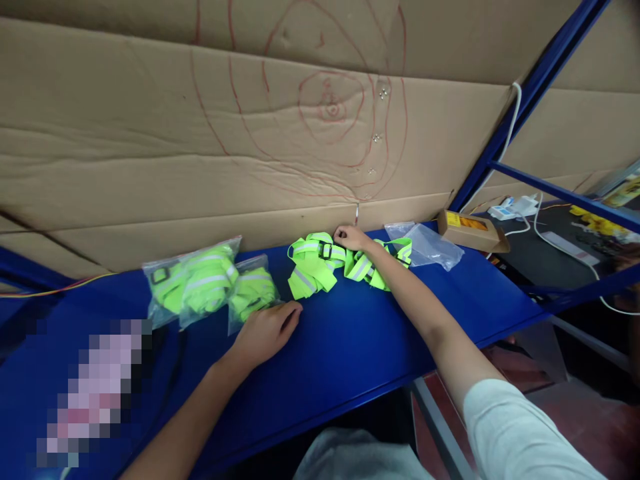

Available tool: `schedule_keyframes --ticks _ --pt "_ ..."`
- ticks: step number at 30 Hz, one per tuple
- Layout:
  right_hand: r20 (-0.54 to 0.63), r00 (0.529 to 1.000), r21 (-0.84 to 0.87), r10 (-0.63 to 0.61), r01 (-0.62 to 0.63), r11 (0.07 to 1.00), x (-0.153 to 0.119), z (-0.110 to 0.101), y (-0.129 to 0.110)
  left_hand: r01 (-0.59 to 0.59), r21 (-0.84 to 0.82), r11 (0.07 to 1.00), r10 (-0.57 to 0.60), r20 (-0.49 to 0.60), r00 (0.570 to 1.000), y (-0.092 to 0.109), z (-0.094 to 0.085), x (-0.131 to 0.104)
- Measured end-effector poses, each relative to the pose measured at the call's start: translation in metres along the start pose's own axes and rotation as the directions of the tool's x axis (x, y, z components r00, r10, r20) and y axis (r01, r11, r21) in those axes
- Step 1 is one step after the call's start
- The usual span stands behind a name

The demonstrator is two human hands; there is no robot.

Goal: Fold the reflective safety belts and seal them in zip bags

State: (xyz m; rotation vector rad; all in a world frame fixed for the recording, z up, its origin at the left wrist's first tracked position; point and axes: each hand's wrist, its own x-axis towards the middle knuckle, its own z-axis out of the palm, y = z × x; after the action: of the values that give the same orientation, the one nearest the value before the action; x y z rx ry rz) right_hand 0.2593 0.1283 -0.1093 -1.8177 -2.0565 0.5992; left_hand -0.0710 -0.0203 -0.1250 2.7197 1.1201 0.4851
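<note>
On the blue tabletop [340, 347], 2 heaped neon-yellow reflective straps [306, 280] are placed by the curled right hand [351, 237], the nearer: 1 leftward, 1 partly under its forearm [425, 313]. Whether anything is grasped there, or by the half-curled left hand [269, 331] beside bagged straps [254, 288], cannot be told.

Shows neon lime with pale stripes on the loose straps [313, 277] and bagged straps [210, 277] at left; black on the buckle [326, 251]; deep blue across the surface [325, 353]; tan on the far cardboard [125, 113], with red rings [333, 109]; pale grey on the sleeve [510, 413].
</note>
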Motion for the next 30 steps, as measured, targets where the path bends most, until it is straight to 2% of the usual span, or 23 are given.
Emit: schedule_keyframes --ticks 8,13,17,21,23,26,28,30 --pt "0.007 1.000 0.021 -0.009 0.009 1.000 -0.002 0.000 0.001 0.000 -0.032 0.999 0.000 -0.017 1.000 -0.002 0.001 -0.001" --pt "0.031 0.998 0.029 -0.062 0.061 0.998 -0.011 -0.008 -0.005 -0.022 -0.031 0.999 0.021 -0.035 0.999 -0.002 0.000 0.000" --pt "-0.013 0.992 -0.003 -0.122 0.122 0.993 -0.040 -0.025 -0.014 -0.039 -0.025 0.999 0.038 -0.044 0.998 -0.004 0.002 -0.001" --pt "-0.078 0.987 -0.117 -0.143 0.134 0.984 -0.088 -0.036 -0.020 -0.068 -0.036 0.997 0.065 -0.073 0.995 -0.001 0.004 -0.004" --pt "-0.116 0.985 -0.184 -0.128 0.105 0.977 -0.111 -0.032 -0.020 -0.097 -0.034 0.995 0.090 -0.181 0.979 0.005 0.002 -0.003" --pt "-0.159 0.985 -0.254 -0.069 0.026 0.967 -0.132 -0.014 -0.018 -0.104 0.043 0.994 0.112 -0.348 0.931 0.012 -0.001 0.006" --pt "-0.178 0.983 -0.285 -0.035 -0.018 0.958 -0.134 -0.001 -0.019 -0.083 0.116 0.990 0.118 -0.336 0.934 0.014 -0.001 0.017" --pt "-0.192 0.981 -0.310 -0.026 -0.035 0.950 -0.130 0.008 -0.023 -0.071 0.160 0.985 0.112 -0.267 0.957 0.014 0.001 0.028"
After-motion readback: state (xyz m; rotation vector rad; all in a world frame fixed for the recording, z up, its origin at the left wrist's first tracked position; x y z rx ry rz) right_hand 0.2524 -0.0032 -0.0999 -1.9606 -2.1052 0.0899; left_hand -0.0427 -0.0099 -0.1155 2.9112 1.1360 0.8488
